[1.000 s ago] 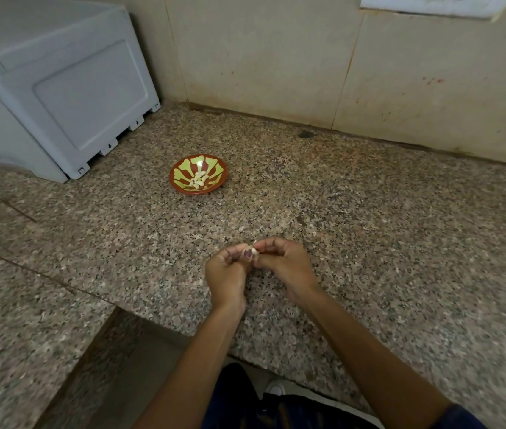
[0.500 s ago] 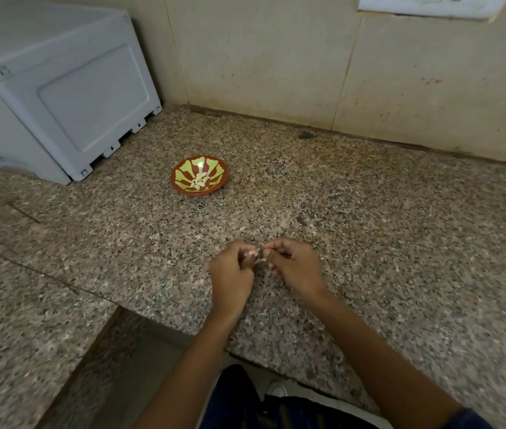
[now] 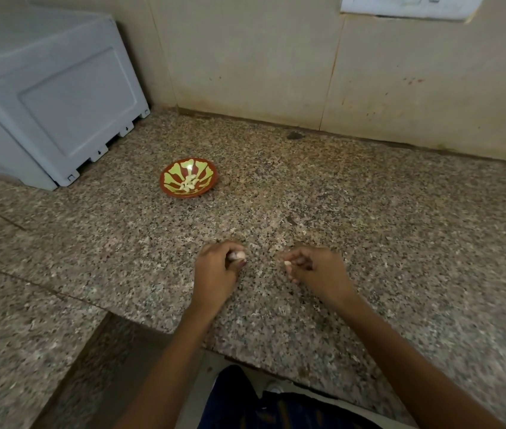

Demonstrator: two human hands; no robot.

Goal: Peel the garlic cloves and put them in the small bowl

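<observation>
The left hand [image 3: 214, 270] curls around a garlic clove [image 3: 237, 255], with the pale tip poking out past the fingers. The right hand [image 3: 316, 270] pinches a small pale bit [image 3: 287, 263] at its fingertips; it is too small to tell if it is skin or garlic. The two hands sit apart, low over the speckled stone counter [image 3: 369, 227], close to its front edge. There is bare counter between them. Farther back and a bit left stands the small bowl [image 3: 171, 184], red with yellow stripes, holding peeled cloves [image 3: 189, 183]. A grey box [image 3: 47, 100] sits in the far left corner by the wall [image 3: 261, 57].
</observation>
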